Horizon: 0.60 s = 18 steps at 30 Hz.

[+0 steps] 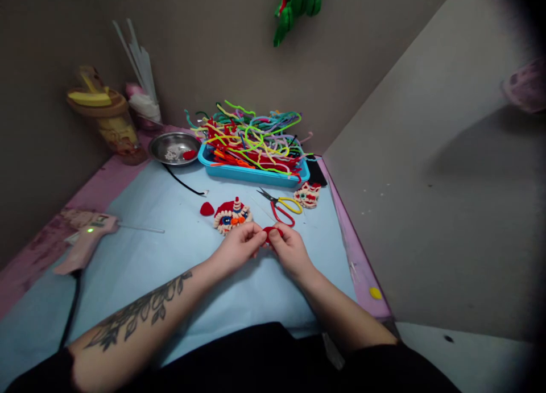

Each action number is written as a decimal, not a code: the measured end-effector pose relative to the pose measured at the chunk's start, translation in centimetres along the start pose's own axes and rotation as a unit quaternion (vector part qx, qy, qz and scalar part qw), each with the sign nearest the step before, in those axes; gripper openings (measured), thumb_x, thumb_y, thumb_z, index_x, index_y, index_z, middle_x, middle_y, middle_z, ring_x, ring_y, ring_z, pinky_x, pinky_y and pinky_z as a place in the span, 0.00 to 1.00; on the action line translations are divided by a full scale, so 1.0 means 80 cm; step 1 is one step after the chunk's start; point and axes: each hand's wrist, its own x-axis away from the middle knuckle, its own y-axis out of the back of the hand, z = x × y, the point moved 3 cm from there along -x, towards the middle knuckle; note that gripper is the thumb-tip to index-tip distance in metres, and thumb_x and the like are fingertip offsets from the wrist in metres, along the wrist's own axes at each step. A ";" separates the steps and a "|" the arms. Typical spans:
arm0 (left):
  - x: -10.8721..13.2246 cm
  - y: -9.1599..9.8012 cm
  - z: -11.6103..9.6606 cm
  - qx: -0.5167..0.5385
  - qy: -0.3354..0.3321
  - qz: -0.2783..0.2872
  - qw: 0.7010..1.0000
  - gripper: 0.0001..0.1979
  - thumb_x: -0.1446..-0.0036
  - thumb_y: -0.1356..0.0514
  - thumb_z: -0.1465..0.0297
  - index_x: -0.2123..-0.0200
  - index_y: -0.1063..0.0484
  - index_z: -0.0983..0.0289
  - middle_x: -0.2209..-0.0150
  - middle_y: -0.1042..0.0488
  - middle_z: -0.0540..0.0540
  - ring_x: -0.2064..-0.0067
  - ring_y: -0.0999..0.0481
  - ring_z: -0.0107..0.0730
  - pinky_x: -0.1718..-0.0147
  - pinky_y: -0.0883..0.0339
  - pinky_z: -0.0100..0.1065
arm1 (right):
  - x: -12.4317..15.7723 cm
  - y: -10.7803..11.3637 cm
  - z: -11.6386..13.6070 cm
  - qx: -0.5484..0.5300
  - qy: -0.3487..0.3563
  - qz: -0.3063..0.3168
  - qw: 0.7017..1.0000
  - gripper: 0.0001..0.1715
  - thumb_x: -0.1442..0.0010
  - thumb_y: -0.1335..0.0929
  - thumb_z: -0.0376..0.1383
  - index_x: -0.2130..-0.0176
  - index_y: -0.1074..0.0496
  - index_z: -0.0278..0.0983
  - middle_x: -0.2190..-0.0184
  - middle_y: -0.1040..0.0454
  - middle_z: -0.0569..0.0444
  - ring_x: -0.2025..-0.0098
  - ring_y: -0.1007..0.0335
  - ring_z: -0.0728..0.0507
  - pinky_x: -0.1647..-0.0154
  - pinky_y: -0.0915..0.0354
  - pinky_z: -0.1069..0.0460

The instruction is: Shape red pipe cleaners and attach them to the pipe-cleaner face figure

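A small red piece point(273, 232) is pinched between my two hands over the blue cloth. My left hand point(243, 244) holds its left side with closed fingers; my right hand point(292, 249) has its thumb pressed on the right side. Just beyond my left hand lies a fuzzy red, cream and blue face-like piece point(230, 215) with orange parts. To its left rests a loose red rounded piece point(207, 209). Scissors point(279, 202) with one red and one yellow handle lie open beyond my right hand. A smaller cream and red piece point(307, 194) is to their right.
A blue tray point(256, 174) heaped with colourful pipe cleaners stands at the back, beside a metal bowl point(174, 148). At the left are a pink glue gun point(87, 245) with a cord, and a cup point(117, 128). Walls border the table point(362, 279).
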 end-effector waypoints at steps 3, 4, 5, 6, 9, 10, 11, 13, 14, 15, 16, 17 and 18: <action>-0.001 -0.001 0.003 0.019 0.012 0.001 1.000 0.18 0.43 0.43 0.55 0.74 0.34 0.65 0.83 0.39 0.44 0.82 0.43 0.20 0.83 0.51 0.25 | -0.001 -0.005 -0.007 0.009 0.009 -0.035 0.999 0.26 0.41 0.38 0.54 0.78 0.37 0.38 0.82 0.37 0.58 0.78 0.45 0.50 0.77 0.45 0.54; -0.001 0.000 0.003 0.019 0.015 -0.003 1.000 0.18 0.44 0.43 0.55 0.74 0.34 0.65 0.82 0.37 0.45 0.82 0.43 0.20 0.83 0.51 0.25 | -0.002 -0.003 -0.008 0.031 0.015 -0.040 0.999 0.25 0.40 0.38 0.52 0.79 0.37 0.38 0.82 0.37 0.58 0.78 0.44 0.50 0.76 0.45 0.54; -0.003 0.003 0.003 0.018 0.014 -0.013 1.000 0.17 0.44 0.42 0.56 0.74 0.33 0.65 0.81 0.35 0.46 0.81 0.42 0.20 0.83 0.50 0.25 | -0.005 0.000 -0.010 0.065 0.024 -0.043 0.997 0.24 0.40 0.38 0.49 0.79 0.37 0.38 0.83 0.37 0.58 0.78 0.44 0.50 0.76 0.45 0.54; -0.004 0.007 0.002 0.019 0.012 -0.029 0.999 0.17 0.45 0.42 0.56 0.73 0.33 0.65 0.79 0.33 0.47 0.81 0.41 0.21 0.83 0.50 0.25 | -0.008 0.004 -0.011 0.109 0.033 -0.042 0.993 0.23 0.40 0.38 0.47 0.80 0.37 0.38 0.83 0.38 0.59 0.78 0.44 0.50 0.76 0.46 0.54; -0.007 0.023 -0.003 0.045 0.007 -0.088 0.995 0.14 0.45 0.42 0.59 0.72 0.32 0.65 0.75 0.30 0.48 0.81 0.41 0.21 0.83 0.49 0.26 | -0.018 0.013 -0.019 0.273 0.047 -0.012 0.961 0.22 0.41 0.37 0.44 0.82 0.38 0.38 0.85 0.39 0.58 0.78 0.43 0.49 0.76 0.49 0.54; -0.008 0.027 -0.005 0.057 0.008 -0.102 0.993 0.14 0.44 0.43 0.59 0.72 0.32 0.64 0.76 0.30 0.48 0.81 0.42 0.21 0.82 0.49 0.26 | -0.021 0.014 -0.024 0.319 0.042 0.013 0.947 0.22 0.41 0.37 0.43 0.83 0.38 0.38 0.85 0.38 0.58 0.79 0.43 0.49 0.76 0.50 0.53; -0.007 0.030 -0.007 0.064 0.008 -0.110 0.992 0.14 0.44 0.43 0.60 0.73 0.33 0.64 0.77 0.31 0.47 0.81 0.43 0.21 0.82 0.50 0.27 | -0.023 0.014 -0.027 0.358 0.037 0.033 0.932 0.22 0.40 0.38 0.42 0.82 0.36 0.38 0.85 0.36 0.57 0.79 0.42 0.49 0.76 0.50 0.53; -0.006 0.033 -0.011 0.059 0.005 -0.119 0.991 0.13 0.44 0.44 0.60 0.74 0.34 0.64 0.79 0.33 0.47 0.81 0.44 0.21 0.82 0.51 0.27 | -0.025 0.011 -0.032 0.418 0.031 0.064 0.905 0.22 0.39 0.38 0.42 0.81 0.34 0.37 0.83 0.32 0.55 0.78 0.39 0.48 0.75 0.52 0.53; -0.005 0.033 -0.013 0.051 0.001 -0.117 0.992 0.13 0.44 0.44 0.61 0.75 0.34 0.63 0.80 0.34 0.47 0.81 0.44 0.22 0.82 0.51 0.27 | -0.025 0.009 -0.032 0.442 0.032 0.073 0.893 0.22 0.38 0.39 0.42 0.80 0.32 0.37 0.81 0.29 0.54 0.77 0.37 0.48 0.75 0.52 0.52; -0.004 0.032 -0.015 0.040 -0.002 -0.113 0.993 0.13 0.44 0.43 0.61 0.75 0.34 0.63 0.81 0.35 0.46 0.81 0.43 0.22 0.82 0.51 0.27 | -0.025 0.007 -0.032 0.463 0.033 0.080 0.882 0.21 0.38 0.39 0.42 0.78 0.31 0.37 0.80 0.27 0.53 0.76 0.36 0.47 0.75 0.53 0.52; -0.003 0.031 -0.016 0.032 -0.005 -0.107 0.994 0.13 0.44 0.44 0.61 0.76 0.34 0.63 0.81 0.36 0.46 0.81 0.42 0.23 0.81 0.50 0.27 | -0.025 0.004 -0.032 0.480 0.033 0.086 0.872 0.21 0.38 0.39 0.42 0.77 0.30 0.37 0.79 0.26 0.52 0.75 0.34 0.47 0.75 0.53 0.52; -0.002 0.029 -0.016 0.027 -0.006 -0.102 0.994 0.14 0.43 0.44 0.61 0.76 0.34 0.63 0.82 0.36 0.46 0.80 0.41 0.23 0.81 0.49 0.27 | -0.024 0.002 -0.031 0.495 0.033 0.091 0.864 0.21 0.37 0.39 0.42 0.76 0.29 0.38 0.77 0.24 0.52 0.74 0.33 0.46 0.75 0.53 0.52; -0.002 0.029 -0.017 0.023 -0.008 -0.098 0.995 0.14 0.43 0.44 0.61 0.76 0.34 0.63 0.82 0.36 0.46 0.80 0.40 0.24 0.80 0.47 0.27 | -0.024 0.001 -0.030 0.506 0.033 0.094 0.857 0.21 0.37 0.39 0.42 0.75 0.28 0.38 0.76 0.23 0.51 0.73 0.32 0.46 0.75 0.54 0.51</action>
